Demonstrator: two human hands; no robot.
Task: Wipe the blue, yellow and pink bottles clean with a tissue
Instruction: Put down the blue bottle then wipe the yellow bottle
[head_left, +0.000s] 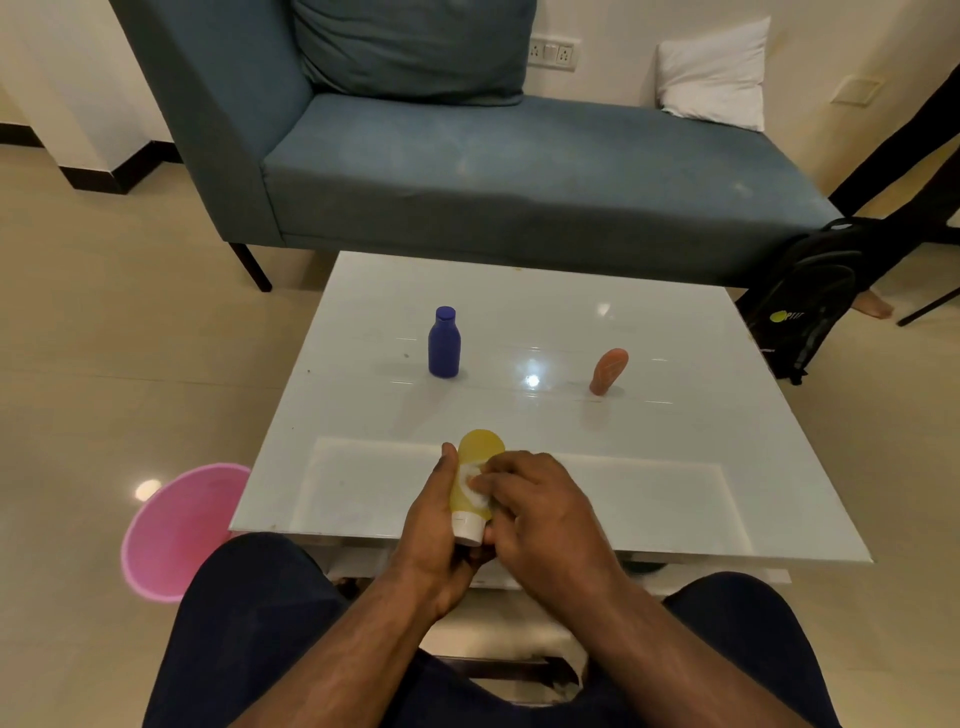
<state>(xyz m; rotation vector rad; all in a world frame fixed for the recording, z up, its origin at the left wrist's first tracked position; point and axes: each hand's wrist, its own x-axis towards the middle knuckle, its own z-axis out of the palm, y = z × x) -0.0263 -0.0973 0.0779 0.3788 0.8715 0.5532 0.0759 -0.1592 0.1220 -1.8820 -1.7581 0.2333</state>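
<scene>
hands over the near edge of the white table (675, 467): left hand (431, 525) grips the yellow bottle (478, 452), cap toward the person; right hand (540, 504) pinches a tissue (475, 486) against it. blue bottle (444, 345) and pink bottle (608, 371) stand farther back, well apart.

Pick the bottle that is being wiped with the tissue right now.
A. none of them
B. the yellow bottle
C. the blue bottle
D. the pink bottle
B: the left hand grips the yellow bottle while the right hand presses the tissue against it; the blue bottle and pink bottle stand untouched on the table.
</scene>
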